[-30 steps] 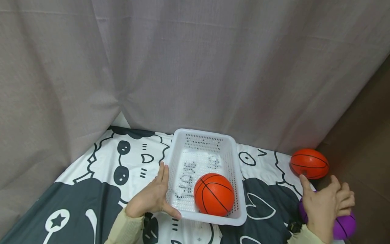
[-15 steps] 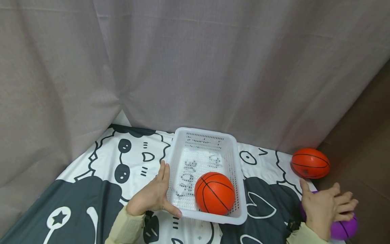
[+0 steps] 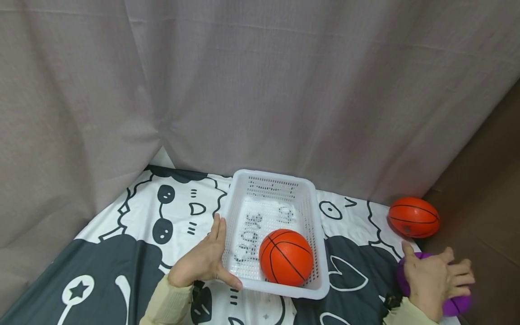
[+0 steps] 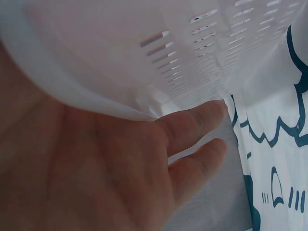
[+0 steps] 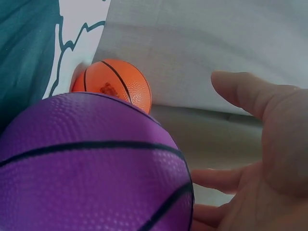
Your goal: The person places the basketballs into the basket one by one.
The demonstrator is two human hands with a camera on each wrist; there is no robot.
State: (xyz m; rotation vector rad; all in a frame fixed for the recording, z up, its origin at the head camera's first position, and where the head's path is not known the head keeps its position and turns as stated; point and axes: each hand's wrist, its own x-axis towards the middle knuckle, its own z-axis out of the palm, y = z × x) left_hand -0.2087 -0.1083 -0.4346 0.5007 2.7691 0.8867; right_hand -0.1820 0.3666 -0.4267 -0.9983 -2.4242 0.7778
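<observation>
A white perforated plastic basket (image 3: 321,253) stands mid-table with an orange toy basketball (image 3: 286,257) in its near right part. My left hand (image 3: 201,264) rests against the basket's left side, fingers straight along the wall and thumb at the near rim. The left wrist view shows the basket wall (image 4: 120,62) above that palm. At the far right, my right hand (image 3: 432,277) spreads over a purple toy basketball (image 3: 457,307) and hides much of it. In the right wrist view the fingertips reach the edge of the purple ball (image 5: 96,187), with the thumb lifted apart from it.
Behind the purple ball, a second orange basketball (image 3: 413,217) sits by the grey curtain (image 3: 260,90) lining the back. Brown fabric (image 3: 487,203) borders the right side. A black-and-white cartoon cloth (image 3: 122,262) covers the table.
My right hand's fingers have spread out over the purple ball, which has shifted slightly left since half a second ago. The left hand stays at the basket.
</observation>
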